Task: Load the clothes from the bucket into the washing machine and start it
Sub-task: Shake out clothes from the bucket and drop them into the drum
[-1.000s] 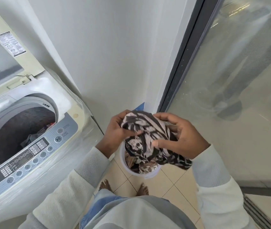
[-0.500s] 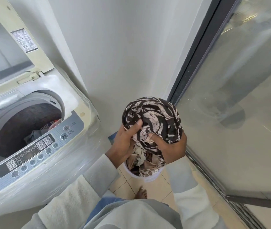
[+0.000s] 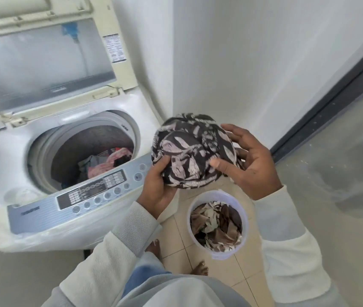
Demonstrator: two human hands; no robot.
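**Cloth [image 3: 192,154]:** one balled-up piece, dark w/ pale leaf print, held in the air near frame centre by both hands.

**Left hand [image 3: 157,187]:** at the ball's 7 o'clock. Fingers are curled under it and the thumb is pressed on the front. Fingertips are hidden behind the fabric.

**Right hand [image 3: 249,160]:** at the ball's 3 o'clock. Thumb lies on the print, fingers are spread and bent round the far side. Cannot tell whether every finger makes contact.

**Bucket [image 3: 222,254]:** white, stands on the tiled floor at the ball's 6 o'clock, apart from it. It holds more clothes [image 3: 216,224], brown and cream. No. of items not readable.

**Washing machine [image 3: 5,156]:** at the ball's 9 o'clock.
- Lid [image 3: 43,67] is up; its top edge is cut off by the frame.
- The drum holds a laundry pile [image 3: 107,162], pink and grey, w/ its lower part hidden by the control panel [image 3: 92,196].
- Panel text is too blurred to read.
- The left hand overlaps the panel's right end in view; contact can't be told.

**Bare toes [image 3: 200,268]:** at frame 6 o'clock, mostly hidden by the person's torso.
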